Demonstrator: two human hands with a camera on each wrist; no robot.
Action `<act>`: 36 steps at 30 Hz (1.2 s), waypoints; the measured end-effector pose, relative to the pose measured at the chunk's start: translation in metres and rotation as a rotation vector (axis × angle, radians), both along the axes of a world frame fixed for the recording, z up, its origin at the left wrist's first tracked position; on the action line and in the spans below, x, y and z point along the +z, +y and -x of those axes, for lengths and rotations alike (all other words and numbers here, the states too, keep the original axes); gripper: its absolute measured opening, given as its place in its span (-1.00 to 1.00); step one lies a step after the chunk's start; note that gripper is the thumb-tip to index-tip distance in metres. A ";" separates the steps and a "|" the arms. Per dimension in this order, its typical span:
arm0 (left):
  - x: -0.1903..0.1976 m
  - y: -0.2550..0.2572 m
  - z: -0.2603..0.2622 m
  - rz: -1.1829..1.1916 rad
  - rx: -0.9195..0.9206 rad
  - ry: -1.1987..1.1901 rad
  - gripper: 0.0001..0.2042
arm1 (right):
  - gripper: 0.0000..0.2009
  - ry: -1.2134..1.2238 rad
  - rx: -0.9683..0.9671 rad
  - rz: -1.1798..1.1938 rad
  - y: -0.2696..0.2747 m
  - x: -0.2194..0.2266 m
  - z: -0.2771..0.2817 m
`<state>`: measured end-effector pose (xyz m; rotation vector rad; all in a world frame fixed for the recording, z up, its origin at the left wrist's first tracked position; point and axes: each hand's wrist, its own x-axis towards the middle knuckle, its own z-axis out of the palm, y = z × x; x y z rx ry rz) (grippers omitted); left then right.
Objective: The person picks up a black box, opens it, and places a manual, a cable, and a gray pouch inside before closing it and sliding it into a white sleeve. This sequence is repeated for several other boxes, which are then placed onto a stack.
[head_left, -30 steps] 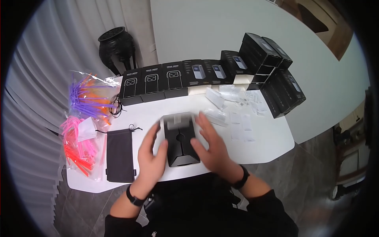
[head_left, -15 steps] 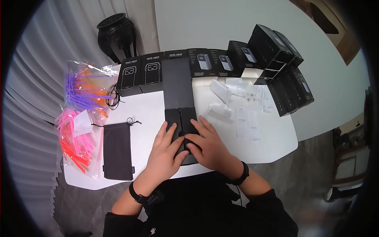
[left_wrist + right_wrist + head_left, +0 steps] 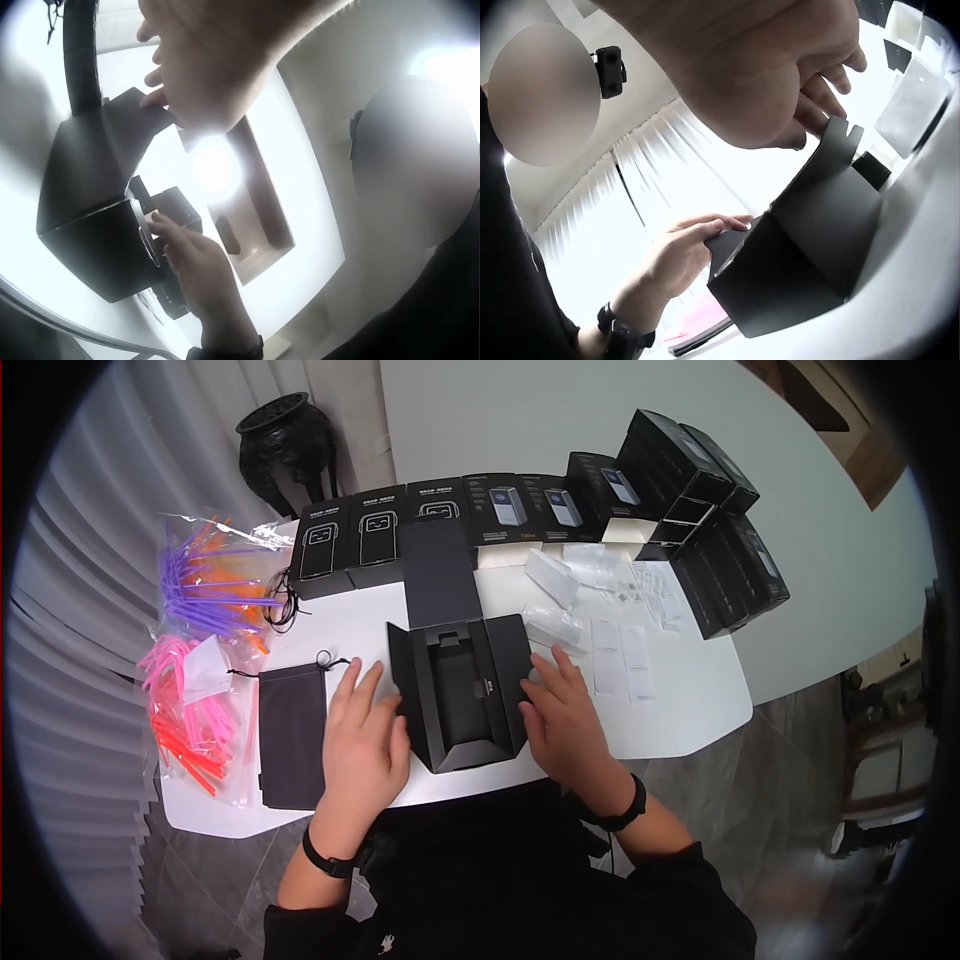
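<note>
In the head view a black box (image 3: 462,690) lies with its long lid raised at the far end and two inner flaps spread to the sides, showing a hollow insert. My left hand (image 3: 362,745) is at the left flap, fingers fairly straight; my right hand (image 3: 570,725) is at the right flap, fingers relaxed. In the left wrist view my left hand (image 3: 214,64) has fingertips at the edge of a flap of the box (image 3: 97,195). In the right wrist view my right hand (image 3: 757,71) has its fingertips by the other flap of the box (image 3: 780,262).
Several black boxes (image 3: 378,535) stand in a row behind, with more stacked at the right (image 3: 725,570). A dark drawstring pouch (image 3: 292,740) and bags of colored sticks (image 3: 205,585) lie left. Plastic wrappers (image 3: 552,580) and paper slips (image 3: 622,660) lie right.
The two inner flaps that were closed together now stand spread apart, and my hands have moved outward from the middle to the two sides. Earlier, the lid was also folded back.
</note>
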<state>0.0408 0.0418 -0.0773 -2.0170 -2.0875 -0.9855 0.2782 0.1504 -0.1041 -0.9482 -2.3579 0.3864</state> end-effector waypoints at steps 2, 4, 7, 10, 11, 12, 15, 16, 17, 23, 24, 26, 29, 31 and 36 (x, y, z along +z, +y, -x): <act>-0.007 -0.005 0.003 0.009 0.040 0.034 -0.78 | -0.70 -0.001 -0.004 0.005 -0.007 -0.012 -0.001; -0.016 -0.008 0.003 0.043 0.065 0.038 -0.77 | -0.69 0.018 0.013 0.014 -0.012 -0.018 -0.002; -0.034 -0.009 -0.002 0.096 0.061 0.022 -0.76 | -0.70 0.068 0.020 0.089 -0.018 -0.027 0.001; -0.054 -0.008 -0.009 0.115 -0.021 0.005 -0.73 | -0.69 0.115 0.032 0.179 -0.021 -0.031 0.006; -0.058 -0.008 -0.011 0.118 -0.033 -0.017 -0.73 | -0.69 0.127 0.038 0.198 -0.022 -0.033 0.007; -0.060 -0.009 -0.013 0.123 -0.043 -0.040 -0.72 | -0.69 0.156 0.034 0.225 -0.024 -0.032 0.008; -0.042 -0.012 -0.016 0.130 0.033 0.013 -0.76 | -0.70 0.130 0.021 0.186 -0.020 -0.031 0.000; -0.034 -0.016 -0.015 0.128 0.081 0.011 -0.77 | -0.71 0.149 0.001 0.192 -0.015 -0.027 -0.007; -0.023 -0.018 -0.014 0.127 0.129 0.009 -0.79 | -0.71 0.168 -0.019 0.199 -0.007 -0.019 -0.020; 0.068 0.004 -0.039 -0.100 0.016 0.082 -0.73 | -0.79 0.340 -0.360 0.232 0.066 0.054 -0.107; 0.078 0.012 -0.048 -0.105 -0.079 0.017 -0.73 | -0.77 0.309 -0.405 0.290 0.091 0.051 -0.125; 0.088 0.032 -0.066 -0.130 -0.278 -0.070 -0.70 | -0.75 0.247 -0.495 0.324 0.141 0.044 -0.152; 0.088 0.057 -0.096 -0.073 -0.428 -0.062 -0.67 | -0.70 0.095 -0.657 0.312 0.201 0.025 -0.170; 0.082 0.068 -0.112 -0.056 -0.497 -0.077 -0.66 | -0.63 -0.064 -0.732 0.267 0.230 0.011 -0.173; 0.060 0.080 -0.137 0.020 -0.554 -0.146 -0.64 | -0.39 -0.352 -0.800 0.302 0.270 0.000 -0.162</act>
